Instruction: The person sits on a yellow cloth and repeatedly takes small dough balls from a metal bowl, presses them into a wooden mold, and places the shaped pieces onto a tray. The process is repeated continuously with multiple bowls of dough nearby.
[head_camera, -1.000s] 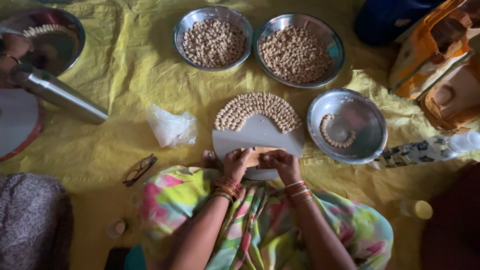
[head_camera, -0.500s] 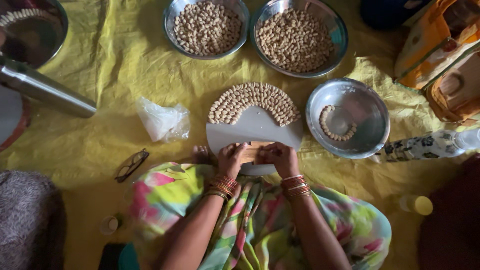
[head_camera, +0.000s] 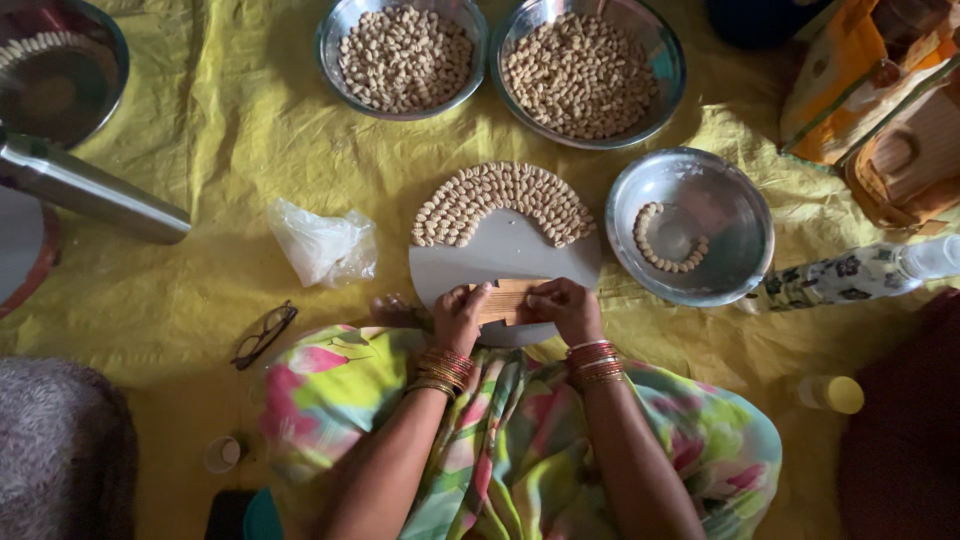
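Observation:
A round grey board (head_camera: 500, 250) lies on the yellow cloth in front of my lap. Small shaped dough pieces (head_camera: 500, 195) line its far half in curved rows. On the board's near edge sits a small ridged wooden block (head_camera: 505, 300). My left hand (head_camera: 460, 318) holds the block's left side. My right hand (head_camera: 562, 308) presses down on the block's right part; whether dough is under its fingers is hidden. Both wrists carry bangles.
Two steel bowls (head_camera: 402, 60) (head_camera: 585, 72) full of shaped pieces stand at the back. A steel bowl (head_camera: 700, 225) with a short curved row of pieces is to the right. A crumpled plastic bag (head_camera: 322, 243), spectacles (head_camera: 262, 335), a steel cylinder (head_camera: 90, 190) and a bottle (head_camera: 850, 275) lie around.
The view has drifted slightly, so the bowls sit higher in the frame. Both hands stay on the wooden block with only small finger movements.

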